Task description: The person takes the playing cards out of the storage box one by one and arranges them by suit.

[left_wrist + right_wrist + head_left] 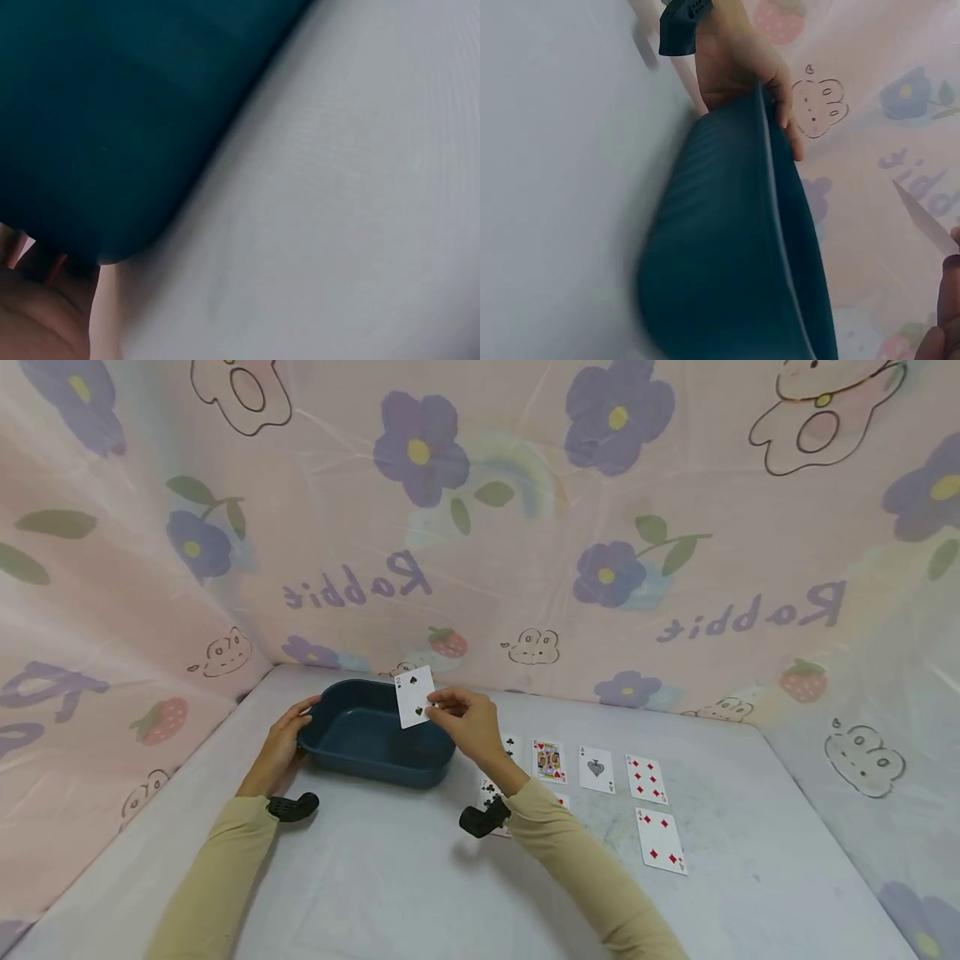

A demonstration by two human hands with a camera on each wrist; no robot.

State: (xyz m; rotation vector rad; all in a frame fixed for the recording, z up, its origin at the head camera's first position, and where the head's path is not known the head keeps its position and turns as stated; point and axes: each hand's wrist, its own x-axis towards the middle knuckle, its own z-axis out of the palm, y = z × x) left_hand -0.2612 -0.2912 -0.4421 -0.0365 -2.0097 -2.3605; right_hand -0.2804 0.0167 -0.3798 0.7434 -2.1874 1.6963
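Observation:
A dark teal plastic basin (375, 768) stands at the back left of the table. My left hand (281, 739) holds its left end, with fingers over the rim, as the right wrist view also shows of the left hand (742, 67). Between thumb and fingers, my right hand (468, 718) pinches a spade playing card (411, 693) face up over the basin's right part. In the right wrist view that card (922, 214) appears nearly edge-on, above the rim. The left wrist view has the basin's outer wall (127, 127) close up, with fingers (67, 285) against its corner.
Face-up cards lie in rows to the right: a king of hearts (550, 762), an ace of spades (596, 769), a six of diamonds (647, 778) and a four of diamonds (661, 841). My right forearm partly hides several others, including a club card (489, 792). A printed curtain (510, 585) hangs behind.

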